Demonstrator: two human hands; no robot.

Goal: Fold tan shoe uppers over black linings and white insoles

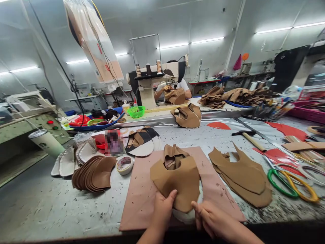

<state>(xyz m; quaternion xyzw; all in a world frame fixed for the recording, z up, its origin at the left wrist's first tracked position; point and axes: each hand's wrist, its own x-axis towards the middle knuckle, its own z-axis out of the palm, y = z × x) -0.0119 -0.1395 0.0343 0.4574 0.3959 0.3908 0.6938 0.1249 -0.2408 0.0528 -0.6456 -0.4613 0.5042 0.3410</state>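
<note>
Brown piece, one, pinched by the left hand; right hand, I can't tell. Right of the fingers, two cutouts; left, one tape roll.

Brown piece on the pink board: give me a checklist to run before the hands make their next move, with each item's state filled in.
1. Left hand on the brown piece: ok, thumb on top.
2. Right hand at the lower right edge: ok.
3. Pale layer beneath fully covered: not ok, it shows along the right and lower edges.
4. Layers stuck together: cannot tell.
5. Hammer off the pink board: ok, it lies farther right.
</note>
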